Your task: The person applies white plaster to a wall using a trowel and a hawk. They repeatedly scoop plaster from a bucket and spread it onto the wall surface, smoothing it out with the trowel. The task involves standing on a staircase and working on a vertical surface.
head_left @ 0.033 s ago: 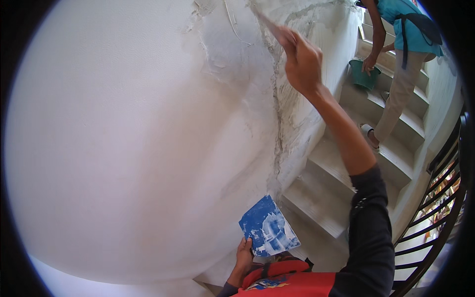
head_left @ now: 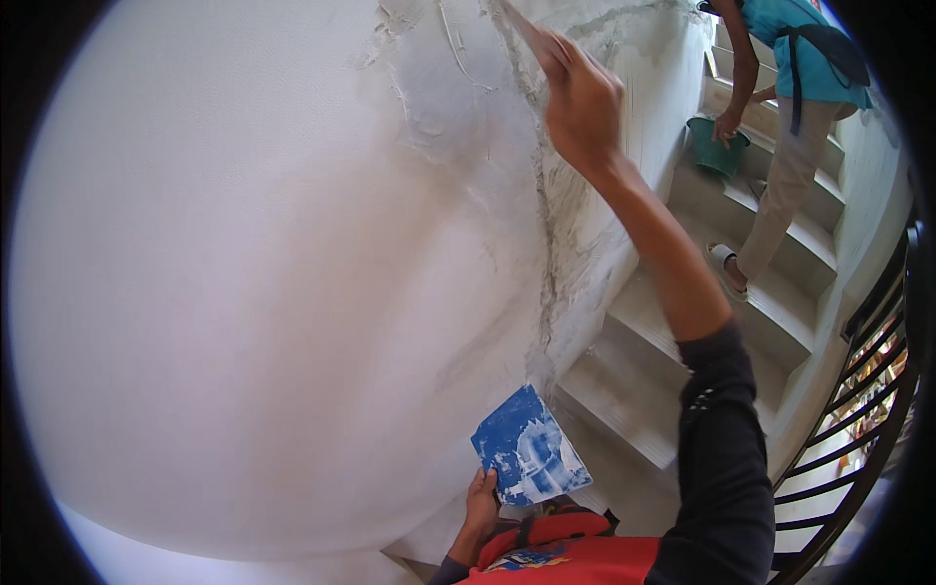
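Right hand (head_left: pixel 583 105): raised high against the white plastered wall (head_left: pixel 244 273), fingers closed around a putty knife (head_left: pixel 526 31) whose pale blade tip touches the wall near its top edge, just beside a rough grey crack (head_left: pixel 546 244) that runs down the wall's outer corner toward the stairs. Right forearm bare, upper arm in a dark sleeve (head_left: pixel 726 458) coming in from the lower edge. Left hand (head_left: pixel 482 507): low, near the lower edge, fingers gripping the bottom corner of a blue square plaster board (head_left: pixel 529 450), its face smeared with white filler, tilted and held clear of the wall, just above a red garment (head_left: pixel 575 561). Wall surface: smooth over most of its left part, rough with fresh ridged filler patches toward the top centre. Concrete stairs (head_left: pixel 682 322): rise to the right of the wall's corner. Black metal railing (head_left: pixel 868 390): curves along the stairs' right edge. Another person (head_left: pixel 790 117): in a teal top and light trousers, stands on the upper steps, well apart, one hand on the rim of a green bucket (head_left: pixel 717 146) set on a step.
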Demonstrator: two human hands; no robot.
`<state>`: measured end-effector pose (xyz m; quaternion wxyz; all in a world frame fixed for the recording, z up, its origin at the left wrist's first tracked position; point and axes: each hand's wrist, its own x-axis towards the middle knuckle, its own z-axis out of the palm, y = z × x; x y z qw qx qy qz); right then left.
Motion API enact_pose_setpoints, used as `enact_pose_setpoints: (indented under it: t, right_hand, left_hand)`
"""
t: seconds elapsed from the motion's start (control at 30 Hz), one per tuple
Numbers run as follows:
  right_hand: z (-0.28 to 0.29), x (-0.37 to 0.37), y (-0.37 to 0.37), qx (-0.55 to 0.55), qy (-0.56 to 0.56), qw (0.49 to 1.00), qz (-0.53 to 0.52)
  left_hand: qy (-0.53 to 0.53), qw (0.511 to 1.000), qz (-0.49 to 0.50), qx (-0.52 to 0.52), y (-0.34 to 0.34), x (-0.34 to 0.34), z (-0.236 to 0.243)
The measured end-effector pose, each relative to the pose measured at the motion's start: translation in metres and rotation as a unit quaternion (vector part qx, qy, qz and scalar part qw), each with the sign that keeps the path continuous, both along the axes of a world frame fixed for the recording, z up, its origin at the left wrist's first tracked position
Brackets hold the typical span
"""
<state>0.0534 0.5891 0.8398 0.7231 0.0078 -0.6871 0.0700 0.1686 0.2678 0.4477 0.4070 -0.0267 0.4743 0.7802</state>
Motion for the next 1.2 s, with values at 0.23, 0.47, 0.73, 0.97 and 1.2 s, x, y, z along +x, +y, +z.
enact_pose_setpoints:
  t: [0.23,0.47,0.73,0.97,1.2]
  right_hand:
    - [0.014,-0.038,-0.045,-0.016,-0.065,0.997,-0.039]
    - [-0.037,0.009,-0.064,-0.045,-0.136,0.986,0.086]
    - [0.027,-0.009,0.006,0.018,-0.020,0.996,-0.081]
    - [-0.091,0.011,-0.036,0.048,-0.097,0.994,0.032]
    - [-0.073,0.018,0.021,-0.065,-0.034,0.996,-0.052]
  left_hand:
    - [-0.015,0.999,0.035,-0.022,0.003,0.008,-0.001]
    - [0.001,1.000,0.019,-0.011,-0.005,0.005,-0.014]
    - [0.023,0.998,0.046,-0.019,0.006,0.009,-0.016]
    - [0.007,0.998,0.066,-0.011,0.005,0.016,-0.011]
    - [0.007,0.999,0.053,-0.005,0.002,0.011,-0.022]
